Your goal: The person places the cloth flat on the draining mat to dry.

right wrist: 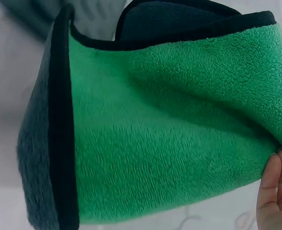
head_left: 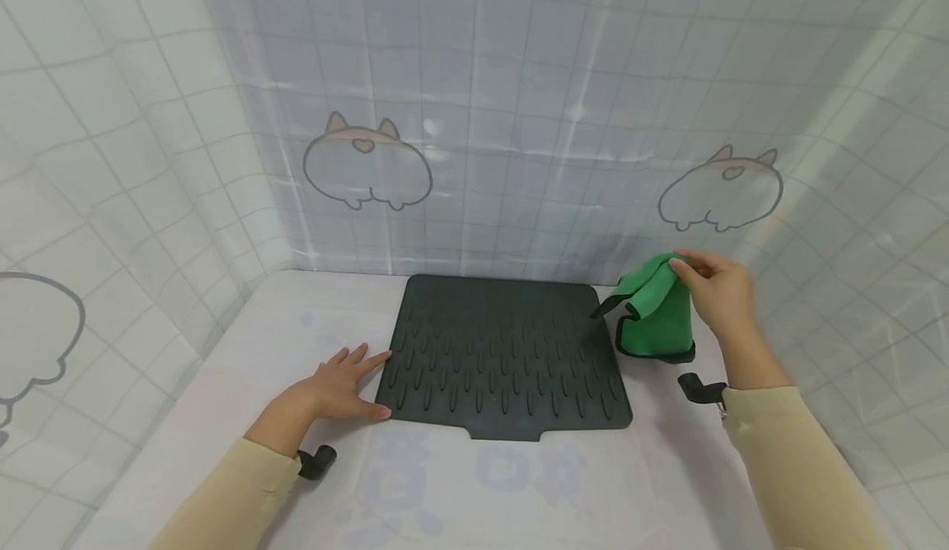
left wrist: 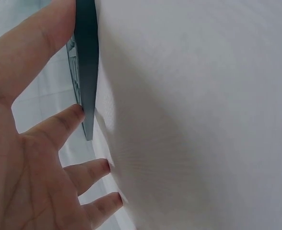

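Observation:
A dark grey-green ridged mat with a small tab at its front lies flat on the white table. At its left edge my left hand rests with fingers spread, the thumb and index fingertip touching the edge. The left wrist view shows the mat's thin side beside the thumb, and the other fingertips down on the table. Off the mat's right side, my right hand pinches a green cloth with black trim by its top. The cloth hangs in folds; its grey reverse shows in the right wrist view.
A white table covering with faint printed shapes lies under the mat. Pale grid-patterned curtains with cartoon animal drawings rise close behind the table and along both sides. A small black device sits at each wrist.

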`<state>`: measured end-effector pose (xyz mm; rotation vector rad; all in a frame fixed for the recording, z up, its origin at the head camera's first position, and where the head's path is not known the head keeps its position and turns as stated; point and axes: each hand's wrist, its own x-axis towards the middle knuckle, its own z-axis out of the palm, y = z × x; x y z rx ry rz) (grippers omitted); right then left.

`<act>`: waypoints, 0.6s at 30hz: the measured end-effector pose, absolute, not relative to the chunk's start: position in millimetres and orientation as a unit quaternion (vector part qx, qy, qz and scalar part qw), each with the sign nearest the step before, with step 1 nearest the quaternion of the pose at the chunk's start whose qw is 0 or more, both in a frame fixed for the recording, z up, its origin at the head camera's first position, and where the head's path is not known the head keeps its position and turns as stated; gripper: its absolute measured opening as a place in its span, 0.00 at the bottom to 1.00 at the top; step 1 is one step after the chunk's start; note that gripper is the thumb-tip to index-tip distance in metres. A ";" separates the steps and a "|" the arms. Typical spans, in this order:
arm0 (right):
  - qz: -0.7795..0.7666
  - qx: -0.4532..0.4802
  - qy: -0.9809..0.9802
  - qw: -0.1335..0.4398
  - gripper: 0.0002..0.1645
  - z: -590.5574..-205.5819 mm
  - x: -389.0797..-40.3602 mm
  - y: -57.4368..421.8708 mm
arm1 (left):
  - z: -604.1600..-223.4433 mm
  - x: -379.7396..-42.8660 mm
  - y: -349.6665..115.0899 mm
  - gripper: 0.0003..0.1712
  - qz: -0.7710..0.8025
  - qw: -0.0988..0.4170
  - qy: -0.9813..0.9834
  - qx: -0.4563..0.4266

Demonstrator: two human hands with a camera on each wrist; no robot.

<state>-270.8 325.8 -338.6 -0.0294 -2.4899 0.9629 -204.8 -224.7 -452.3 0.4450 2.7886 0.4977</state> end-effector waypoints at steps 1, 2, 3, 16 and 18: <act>0.355 -0.007 -0.903 0.241 0.29 -336.7 -270.1 321.7 | -451.6 -204.5 -224.5 0.60 0.174 0.138 0.963 0.154; 0.360 -0.003 -0.900 0.248 0.28 -334.6 -269.3 317.5 | -450.6 -204.2 -224.3 0.60 0.176 0.140 0.962 0.153; 0.364 0.002 -0.896 0.253 0.28 -332.7 -268.8 313.3 | -449.8 -204.0 -224.1 0.60 0.178 0.141 0.962 0.153; 0.443 0.092 -0.842 0.293 0.19 -315.3 -272.7 262.4 | -452.4 -207.0 -225.3 0.60 0.171 0.142 0.963 0.155; 0.450 0.115 -0.833 0.301 0.17 -314.9 -273.5 255.4 | -452.2 -206.8 -225.4 0.60 0.171 0.142 0.963 0.155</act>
